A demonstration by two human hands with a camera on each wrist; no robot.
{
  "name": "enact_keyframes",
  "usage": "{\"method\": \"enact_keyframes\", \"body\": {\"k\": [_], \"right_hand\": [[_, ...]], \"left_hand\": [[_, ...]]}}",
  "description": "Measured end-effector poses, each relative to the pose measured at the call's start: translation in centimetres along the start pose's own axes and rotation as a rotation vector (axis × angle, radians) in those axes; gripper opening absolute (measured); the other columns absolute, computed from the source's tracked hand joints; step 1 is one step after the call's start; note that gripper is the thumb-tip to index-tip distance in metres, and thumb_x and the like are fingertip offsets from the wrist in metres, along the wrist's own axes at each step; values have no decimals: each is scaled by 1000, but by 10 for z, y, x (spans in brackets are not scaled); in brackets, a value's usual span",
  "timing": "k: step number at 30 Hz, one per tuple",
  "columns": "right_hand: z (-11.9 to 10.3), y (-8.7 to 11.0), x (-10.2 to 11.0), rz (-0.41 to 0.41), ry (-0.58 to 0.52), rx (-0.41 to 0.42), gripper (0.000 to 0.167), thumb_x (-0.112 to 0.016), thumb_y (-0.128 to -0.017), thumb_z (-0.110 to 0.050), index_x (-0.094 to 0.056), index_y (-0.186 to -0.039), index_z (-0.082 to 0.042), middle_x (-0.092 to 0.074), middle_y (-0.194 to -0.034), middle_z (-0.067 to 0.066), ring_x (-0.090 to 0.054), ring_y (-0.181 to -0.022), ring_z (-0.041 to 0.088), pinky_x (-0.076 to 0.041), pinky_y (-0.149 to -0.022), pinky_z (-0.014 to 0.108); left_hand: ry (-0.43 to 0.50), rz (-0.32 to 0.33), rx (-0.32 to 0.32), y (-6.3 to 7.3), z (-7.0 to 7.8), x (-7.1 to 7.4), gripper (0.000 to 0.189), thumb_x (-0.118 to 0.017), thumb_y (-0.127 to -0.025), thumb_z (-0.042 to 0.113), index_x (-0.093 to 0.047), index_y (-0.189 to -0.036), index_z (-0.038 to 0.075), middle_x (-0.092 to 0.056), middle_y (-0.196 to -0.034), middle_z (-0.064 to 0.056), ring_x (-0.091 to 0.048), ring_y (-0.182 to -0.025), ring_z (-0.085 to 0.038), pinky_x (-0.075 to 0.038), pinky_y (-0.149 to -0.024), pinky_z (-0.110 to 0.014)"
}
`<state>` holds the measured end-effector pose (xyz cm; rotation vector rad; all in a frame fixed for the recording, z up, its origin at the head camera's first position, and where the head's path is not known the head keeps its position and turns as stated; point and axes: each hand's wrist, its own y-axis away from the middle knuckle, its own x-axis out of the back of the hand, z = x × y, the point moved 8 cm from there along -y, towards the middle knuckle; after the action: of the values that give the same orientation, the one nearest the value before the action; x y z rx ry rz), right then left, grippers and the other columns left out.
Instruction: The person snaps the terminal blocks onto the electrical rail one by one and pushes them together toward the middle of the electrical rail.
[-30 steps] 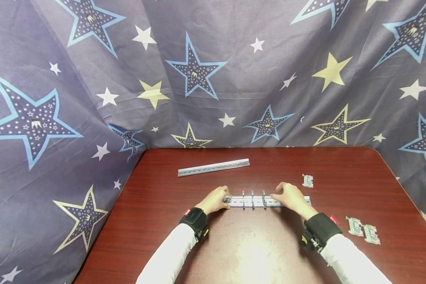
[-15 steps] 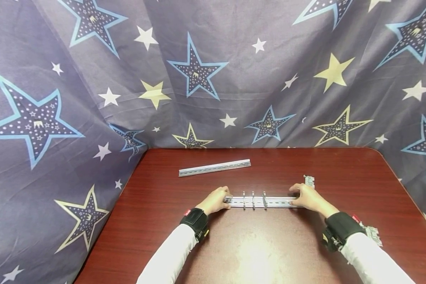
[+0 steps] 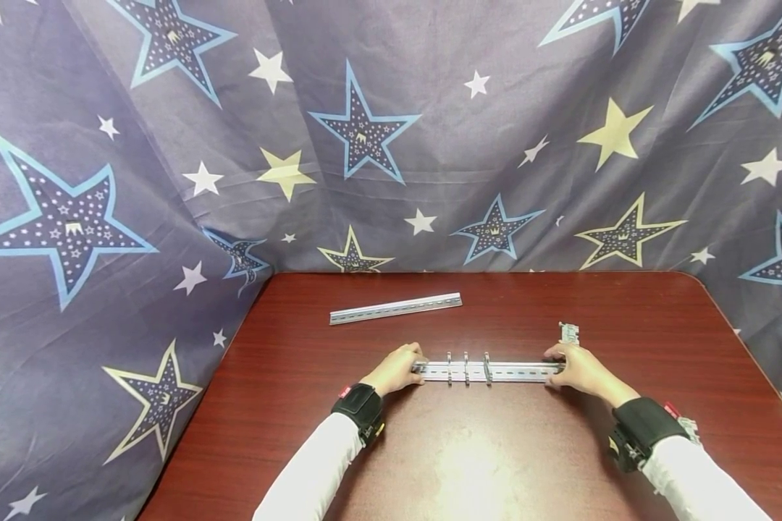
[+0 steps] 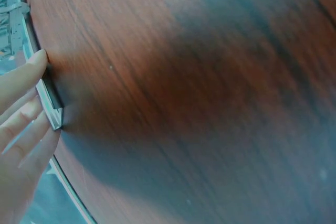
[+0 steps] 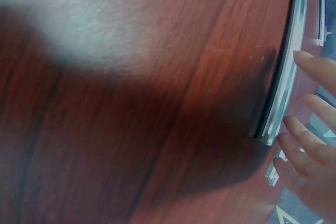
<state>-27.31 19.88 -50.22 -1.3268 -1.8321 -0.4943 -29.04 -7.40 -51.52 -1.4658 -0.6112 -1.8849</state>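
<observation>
A metal DIN rail [image 3: 521,373] lies crosswise in front of me, with three thin terminal blocks [image 3: 467,369] standing upright across it left of its middle. My left hand [image 3: 396,367] grips the rail's left end; in the left wrist view the thumb [image 4: 38,64] lies on its near edge and the fingers are behind. Around the rail's right end, my right hand [image 3: 583,373] has its thumb and fingers spread to either side. The right wrist view shows these fingers [image 5: 310,142] loose, with the thumb tip close against the rail's edge.
A second DIN rail [image 3: 396,309] lies slanted at the back of the reddish wooden table [image 3: 287,449]. One loose terminal block [image 3: 569,333] sits just beyond my right hand. Another terminal block [image 3: 689,428] is partly hidden behind my right wrist. A star-patterned cloth [image 3: 391,202] hangs behind the table.
My right hand has slid right along the rail, from near the terminal blocks to the rail's right end. The left hand keeps its grip, and the rail stays nearly in place.
</observation>
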Motion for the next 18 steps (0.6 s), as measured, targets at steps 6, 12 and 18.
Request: {"method": "enact_keyframes", "body": {"k": [6, 12, 18], "right_hand": [[5, 3, -2, 8, 35, -15, 39, -75, -56, -9, -61, -90, 6, -63, -85, 16, -58, -78, 28, -44, -68, 39], [5, 3, -4, 9, 74, -18, 39, -76, -54, -9, -63, -87, 7, -63, -82, 16, -57, -75, 28, -44, -67, 39], [3, 3, -3, 28, 97, 27, 33, -76, -54, -7, -65, -82, 6, -65, -79, 13, -58, -74, 27, -44, -66, 38]], "left_hand": [[17, 5, -1, -1, -2, -1, 23, -73, -67, 16, -68, -88, 10, -52, -85, -3, -47, -78, -14, -40, -69, -25], [14, 13, -4, -1, -3, -2, 23, -73, -67, 16, -68, -88, 10, -51, -84, -2, -47, -77, -13, -40, -69, -25], [11, 17, -5, -2, -4, -4, 22, -73, -67, 16, -68, -88, 11, -51, -85, -1, -48, -79, -13, -40, -70, -25]]}}
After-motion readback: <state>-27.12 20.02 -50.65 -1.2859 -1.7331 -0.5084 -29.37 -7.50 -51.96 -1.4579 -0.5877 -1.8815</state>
